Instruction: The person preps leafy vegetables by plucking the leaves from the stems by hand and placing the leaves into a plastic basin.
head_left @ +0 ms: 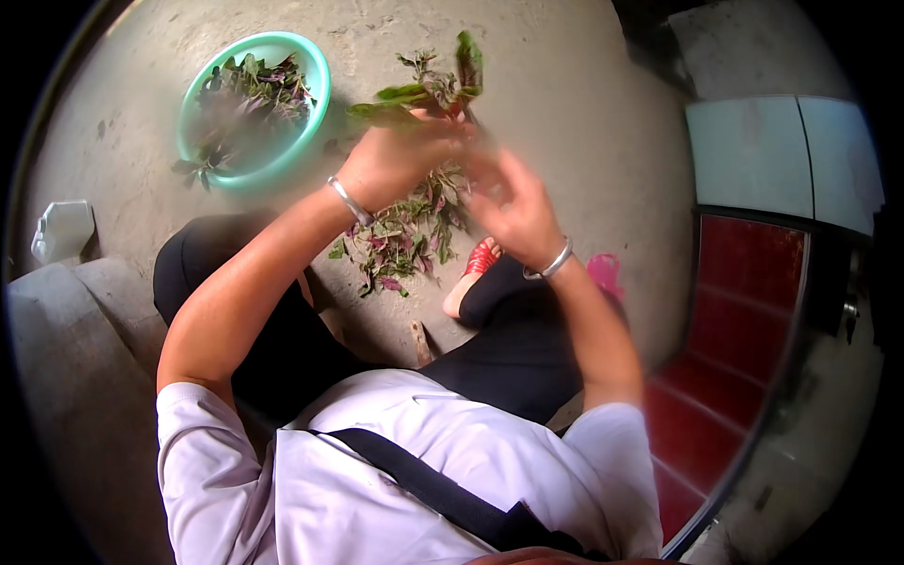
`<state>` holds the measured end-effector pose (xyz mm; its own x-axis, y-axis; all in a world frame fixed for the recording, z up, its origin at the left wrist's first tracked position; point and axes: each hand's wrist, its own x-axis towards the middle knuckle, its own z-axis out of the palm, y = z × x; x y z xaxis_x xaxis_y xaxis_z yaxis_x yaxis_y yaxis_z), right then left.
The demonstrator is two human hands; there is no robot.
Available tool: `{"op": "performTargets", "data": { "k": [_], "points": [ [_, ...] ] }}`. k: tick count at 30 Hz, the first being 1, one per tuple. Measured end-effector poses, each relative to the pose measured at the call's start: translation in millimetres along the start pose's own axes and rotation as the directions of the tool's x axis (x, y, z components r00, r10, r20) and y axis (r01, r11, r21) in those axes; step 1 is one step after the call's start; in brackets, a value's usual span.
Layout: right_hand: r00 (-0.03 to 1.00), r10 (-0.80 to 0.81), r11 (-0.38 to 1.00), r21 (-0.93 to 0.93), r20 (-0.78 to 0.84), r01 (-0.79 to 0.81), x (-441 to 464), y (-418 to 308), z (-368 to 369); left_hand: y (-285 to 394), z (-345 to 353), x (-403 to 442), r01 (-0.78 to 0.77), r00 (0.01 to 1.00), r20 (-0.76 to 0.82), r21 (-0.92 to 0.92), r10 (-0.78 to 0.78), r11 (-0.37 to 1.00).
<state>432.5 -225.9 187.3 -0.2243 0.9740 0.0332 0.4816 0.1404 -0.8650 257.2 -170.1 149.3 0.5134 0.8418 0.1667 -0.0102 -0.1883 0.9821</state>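
Observation:
My left hand (403,158) is closed around a stem of leafy greens (441,89), with broad green leaves and reddish-purple parts sticking up past the fingers. Close beside it is my right hand (520,209), its fingers bent toward the left fingertips. Motion blurs those fingers, so whether they grip the stem is unclear. Below both hands, a loose pile of green and purple leaves (400,247) lies on the floor. A turquoise basin (322,89) at the upper left holds more of these greens, some hanging over its near rim.
Between my knees and the pile is a red sandal (483,257) on my foot. A pink object (605,275) lies right of my leg. On the left stands a white plastic container (63,232). A red-tiled step (744,292) and pale cabinet panels (753,151) border the right side.

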Motion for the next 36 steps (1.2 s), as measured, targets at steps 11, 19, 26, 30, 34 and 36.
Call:
{"op": "performTargets", "data": {
  "k": [11,19,26,30,34,36],
  "points": [
    [0.970,0.223,0.885,0.396,0.100,-0.245,-2.8,12.8,0.1,6.8,2.6,0.9,0.124,0.992,0.041,-0.072,-0.121,0.990],
    [0.957,0.285,0.888,0.359,0.061,-0.287,-1.8,11.8,-1.6,0.3,2.0,1.4,-0.127,0.992,0.004,0.236,0.129,0.963],
    [0.971,0.238,0.912,0.343,0.010,-0.227,-1.2,16.3,1.4,4.9,4.2,-2.0,-0.116,0.993,-0.014,0.001,0.116,0.993],
    [0.977,0.213,0.924,0.327,-0.012,-0.198,-1.6,20.7,2.3,5.5,0.6,-2.5,-0.219,0.975,0.009,0.145,0.220,0.965],
    [0.975,0.221,0.916,0.341,0.006,-0.210,-0.3,17.9,0.3,7.1,4.6,-2.2,0.031,0.999,-0.030,-0.005,-0.031,1.000],
    [0.977,0.214,0.916,0.344,0.019,-0.207,-0.4,21.3,-0.1,10.5,3.5,-3.1,0.010,1.000,-0.016,-0.074,-0.011,0.997]
  ]
}}
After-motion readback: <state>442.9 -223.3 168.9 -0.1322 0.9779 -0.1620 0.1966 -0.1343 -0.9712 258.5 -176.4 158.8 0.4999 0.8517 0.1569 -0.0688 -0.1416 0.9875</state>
